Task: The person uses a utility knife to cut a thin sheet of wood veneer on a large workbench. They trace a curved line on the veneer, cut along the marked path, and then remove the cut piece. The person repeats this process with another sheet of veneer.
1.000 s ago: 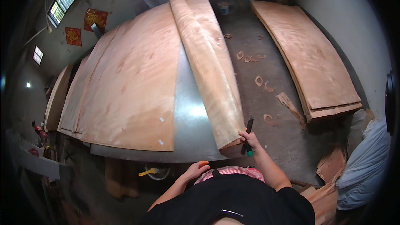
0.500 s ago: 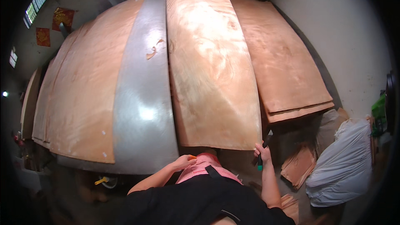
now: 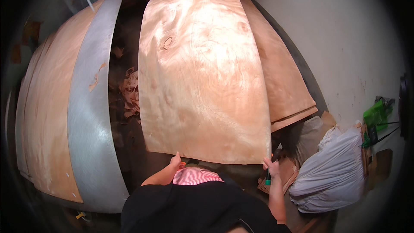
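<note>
A broad, thin wood veneer sheet [image 3: 202,99] stretches away in front of me, wavy and shiny, with a knot near its left side. My left hand [image 3: 174,164] grips its near edge, thumb on top, and a small orange item [image 3: 183,164] shows beside the fingers. At the near right corner, my right hand [image 3: 271,168] pinches the sheet. That same hand also holds a knife with a black and green handle [image 3: 268,180]; its blade is hard to make out now.
Left of a dark gap holding crumpled veneer scraps [image 3: 130,92] lies a smooth grey metal surface [image 3: 92,116], with more veneer sheets [image 3: 49,116] beyond. A veneer stack [image 3: 284,73] lies at right, near the wall. A stuffed white sack [image 3: 330,174] stands at lower right.
The view has swung, and the sheet has moved away from the metal surface, opening a gap with scraps. My left hand has come from my waist to the sheet's near edge. The right keeps its corner.
</note>
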